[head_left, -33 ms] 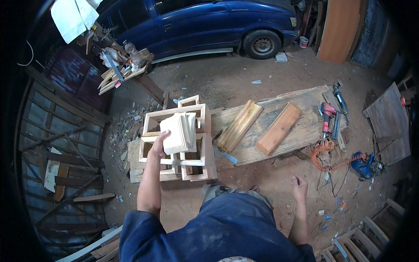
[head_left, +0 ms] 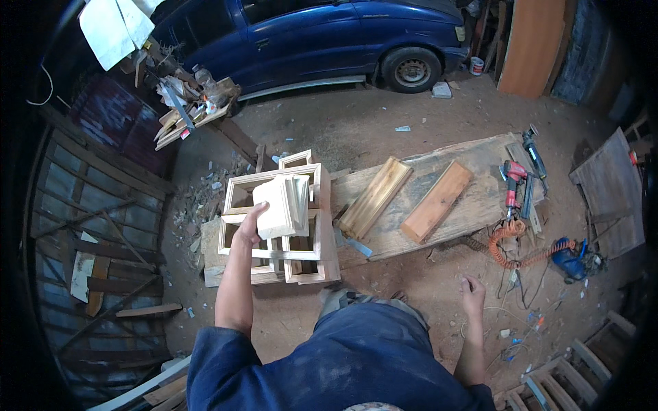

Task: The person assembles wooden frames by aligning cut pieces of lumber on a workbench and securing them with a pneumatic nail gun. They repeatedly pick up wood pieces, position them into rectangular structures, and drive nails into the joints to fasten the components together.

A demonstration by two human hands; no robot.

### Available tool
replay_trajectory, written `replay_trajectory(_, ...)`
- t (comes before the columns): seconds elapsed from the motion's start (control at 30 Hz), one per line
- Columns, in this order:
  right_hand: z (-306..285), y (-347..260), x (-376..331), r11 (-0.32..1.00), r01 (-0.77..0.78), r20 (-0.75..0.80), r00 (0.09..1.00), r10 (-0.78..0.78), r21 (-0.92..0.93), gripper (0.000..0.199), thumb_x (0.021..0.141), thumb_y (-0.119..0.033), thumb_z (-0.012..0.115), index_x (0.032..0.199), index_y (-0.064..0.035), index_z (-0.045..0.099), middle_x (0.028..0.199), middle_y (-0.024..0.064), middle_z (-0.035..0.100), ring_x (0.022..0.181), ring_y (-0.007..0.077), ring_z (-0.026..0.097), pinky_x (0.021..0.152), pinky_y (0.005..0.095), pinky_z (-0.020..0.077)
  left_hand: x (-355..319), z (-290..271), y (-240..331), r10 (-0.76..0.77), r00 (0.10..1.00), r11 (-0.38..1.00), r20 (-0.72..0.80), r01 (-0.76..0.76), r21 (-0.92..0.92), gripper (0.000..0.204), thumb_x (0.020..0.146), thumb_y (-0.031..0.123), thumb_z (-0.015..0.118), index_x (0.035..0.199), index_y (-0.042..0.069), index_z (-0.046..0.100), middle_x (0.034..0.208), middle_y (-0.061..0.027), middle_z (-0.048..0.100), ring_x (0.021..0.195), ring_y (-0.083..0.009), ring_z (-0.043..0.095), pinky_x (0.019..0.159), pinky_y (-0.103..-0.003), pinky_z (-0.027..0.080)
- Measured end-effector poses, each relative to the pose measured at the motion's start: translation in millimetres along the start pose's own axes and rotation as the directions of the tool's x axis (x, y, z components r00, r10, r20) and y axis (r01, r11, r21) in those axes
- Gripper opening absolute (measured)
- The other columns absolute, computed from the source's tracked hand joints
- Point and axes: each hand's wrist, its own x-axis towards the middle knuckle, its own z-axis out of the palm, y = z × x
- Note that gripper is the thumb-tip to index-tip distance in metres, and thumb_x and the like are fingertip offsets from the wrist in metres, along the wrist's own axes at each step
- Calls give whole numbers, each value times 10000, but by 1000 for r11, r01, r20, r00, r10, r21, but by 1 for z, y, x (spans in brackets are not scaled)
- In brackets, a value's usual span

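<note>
My left hand [head_left: 251, 227] is closed on a stack of pale wooden panels [head_left: 279, 205], its thumb along their left side. The panels have stepped edges and are held over several open wooden box frames [head_left: 274, 255], partly hiding them. These frames rest at the left end of a low plank bench [head_left: 439, 156]. My right hand [head_left: 472, 293] hangs away from the bench, over the dirt floor, with its fingers curled in. Whether anything small sits inside those fingers is too small to tell.
On the bench lie a yellowish grooved board [head_left: 375, 198], a reddish board [head_left: 437, 201], a red nail gun [head_left: 512, 183] and a dark power tool [head_left: 533, 155]. A coiled orange air hose [head_left: 506, 248] trails onto the floor. Beyond stands a blue vehicle [head_left: 312, 44]; scrap litters the left.
</note>
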Motion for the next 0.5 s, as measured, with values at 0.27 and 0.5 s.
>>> replay_trajectory(0.27, -17, 8, -10, 987, -118, -120, 984, 131, 109, 263, 980, -118, 656, 1167, 61, 697, 947, 67, 720, 797, 123, 637, 740, 280, 519, 11, 57, 42, 169, 950, 783, -264, 33, 621, 731, 982, 546, 589, 1435, -25, 545, 1364, -151, 630, 1299, -261, 542, 1119, -421, 361)
replay_trajectory(0.5, 22, -17, -6, 977, -215, -118, 970, 211, -19, 295, 989, -179, 678, 1175, 49, 703, 1042, 117, 709, 806, 144, 679, 674, 284, 561, 24, 92, 45, 471, 830, 439, -298, 72, 895, 1138, 811, 623, 751, 1564, -76, 261, 1340, -337, 585, 1332, -402, 531, 1126, -464, 412)
